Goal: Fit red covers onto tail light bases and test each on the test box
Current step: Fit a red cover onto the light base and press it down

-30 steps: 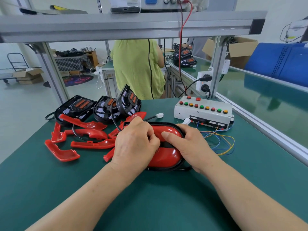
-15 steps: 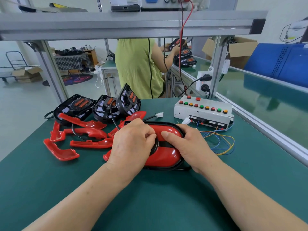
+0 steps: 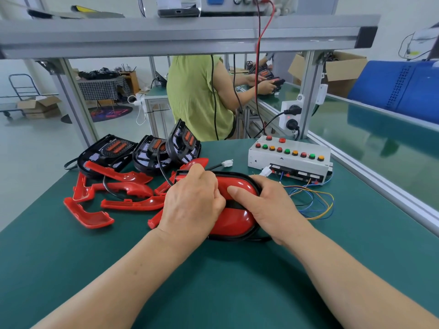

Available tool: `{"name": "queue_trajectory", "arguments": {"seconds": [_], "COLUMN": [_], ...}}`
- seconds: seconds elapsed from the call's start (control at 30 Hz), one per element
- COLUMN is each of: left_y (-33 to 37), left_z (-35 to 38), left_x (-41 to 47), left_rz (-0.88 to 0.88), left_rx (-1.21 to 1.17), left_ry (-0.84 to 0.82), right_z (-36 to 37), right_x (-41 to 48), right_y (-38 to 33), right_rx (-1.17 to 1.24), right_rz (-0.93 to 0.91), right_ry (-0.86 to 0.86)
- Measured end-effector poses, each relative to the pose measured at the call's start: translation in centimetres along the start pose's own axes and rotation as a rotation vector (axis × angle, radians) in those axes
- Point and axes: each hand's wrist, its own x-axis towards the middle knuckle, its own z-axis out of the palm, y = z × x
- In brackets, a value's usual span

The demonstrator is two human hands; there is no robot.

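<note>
A tail light [image 3: 234,217] with red covers on a black base lies on the green mat in front of me. My left hand [image 3: 192,203] curls over its left half, fingers bent onto the cover. My right hand [image 3: 266,207] grips its right end, thumb pressed on the upper red cover. Several loose red covers [image 3: 123,188] lie to the left. Three black bases [image 3: 152,150] with orange inserts stand behind them. The white test box [image 3: 288,155] with coloured buttons sits at the back right.
Coloured wires [image 3: 316,203] trail from the test box across the mat. A white connector [image 3: 226,163] on a black cable lies near the box. An aluminium frame beam [image 3: 190,36] spans overhead. A person in a green top [image 3: 197,98] works beyond the table.
My hands stay on the tail light with almost no movement. The person behind has reached toward parts on the far bench.
</note>
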Motion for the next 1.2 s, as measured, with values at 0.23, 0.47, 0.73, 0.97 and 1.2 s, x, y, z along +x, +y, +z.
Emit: {"name": "queue_trajectory", "arguments": {"seconds": [0.23,0.47,0.73,0.97,1.2], "left_y": [-0.7,-4.9,-7.8,-8.7,-8.3], "left_z": [-0.1,-2.0,-1.1,-0.6,0.0], "left_x": [0.5,1.1,1.4,0.7,1.0], "left_rz": [-0.108,-0.327,-0.519,-0.518,-0.521], "left_rx": [0.057,-0.13,-0.038,-0.198,-0.227], "left_ry": [-0.006,0.041,-0.227,-0.234,-0.249], "right_z": [-0.1,-1.1,-2.5,-3.2,-3.4], "right_x": [0.0,0.1,0.6,1.2,1.8], "right_y": [-0.2,0.2,0.4,1.2,1.5], "right_rx": [0.027,0.159,0.345,0.397,0.407], "right_rz": [0.019,0.082,0.229,0.308,0.387], "right_ry": [-0.006,-0.073,-0.141,-0.151,-0.048]}}
